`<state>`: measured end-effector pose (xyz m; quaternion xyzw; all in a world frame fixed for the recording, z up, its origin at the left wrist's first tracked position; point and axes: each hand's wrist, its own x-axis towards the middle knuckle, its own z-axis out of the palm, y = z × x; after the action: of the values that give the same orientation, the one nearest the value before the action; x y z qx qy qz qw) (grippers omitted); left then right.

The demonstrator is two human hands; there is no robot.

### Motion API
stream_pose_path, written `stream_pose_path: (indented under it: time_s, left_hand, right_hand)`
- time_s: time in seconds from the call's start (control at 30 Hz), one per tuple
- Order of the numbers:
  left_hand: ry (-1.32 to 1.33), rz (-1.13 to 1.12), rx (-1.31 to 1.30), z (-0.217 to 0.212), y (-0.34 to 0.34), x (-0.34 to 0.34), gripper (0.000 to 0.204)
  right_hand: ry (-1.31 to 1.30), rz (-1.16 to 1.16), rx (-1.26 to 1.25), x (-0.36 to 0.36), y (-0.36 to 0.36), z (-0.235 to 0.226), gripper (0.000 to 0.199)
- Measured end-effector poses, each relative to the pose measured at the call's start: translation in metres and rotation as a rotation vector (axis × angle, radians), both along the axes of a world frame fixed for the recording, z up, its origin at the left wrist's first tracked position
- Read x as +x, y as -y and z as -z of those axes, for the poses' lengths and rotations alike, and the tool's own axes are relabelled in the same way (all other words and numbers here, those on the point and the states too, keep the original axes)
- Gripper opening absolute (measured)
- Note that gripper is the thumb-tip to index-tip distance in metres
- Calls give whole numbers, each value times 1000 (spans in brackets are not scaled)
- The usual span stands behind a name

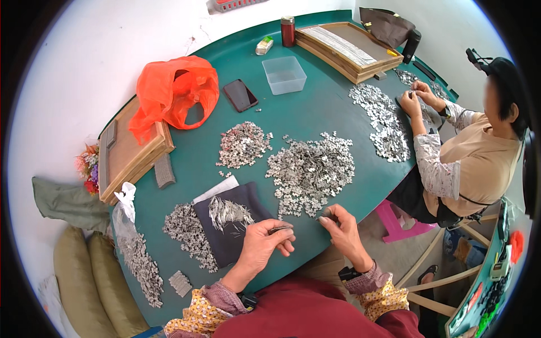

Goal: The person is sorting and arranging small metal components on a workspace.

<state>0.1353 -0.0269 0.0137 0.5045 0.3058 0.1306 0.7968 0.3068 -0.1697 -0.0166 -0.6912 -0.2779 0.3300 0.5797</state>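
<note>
My left hand (264, 241) is closed round a dark, narrow piece that sticks out between thumb and fingers; its kind is hard to make out. To its right, my right hand (345, 231) pinches something small and dark at the thumb and fingertips. Just beyond both hands spreads a large heap of small silvery metal pieces (310, 169), shaped like jigsaw pieces. Beside my left hand, a dark cloth (225, 253) carries a pile of thin silvery pins (228, 213). Another heap of grey pieces (189, 234) lies left of the cloth.
A co-worker (468, 152) handles pieces at the right, by a long heap (383, 121). Farther back are a smaller heap (243, 145), a phone (240, 95), a clear plastic box (284, 75), an orange bag (174, 90), wooden trays (137, 163) and a red flask (287, 31).
</note>
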Motion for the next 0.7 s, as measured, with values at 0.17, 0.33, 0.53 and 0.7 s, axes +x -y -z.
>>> stream_pose_path:
  time_s: [0.17,0.33,0.53,0.7]
  left_hand:
    - [97,-21,12,-9,12,16,15]
    - [161,-47,26,-11,15,21,15]
    - [171,-55,16,-7,16,19,15]
    - [158,-66,31,-5,17,21,16]
  right_hand:
    - [-107,24,237,-24,-14,0,13]
    - [-181,50,334,-35,-19,-5,12]
    - [-258,61,385,-42,-20,-1,11]
    - [-359,77,431,-50,-23,4,11]
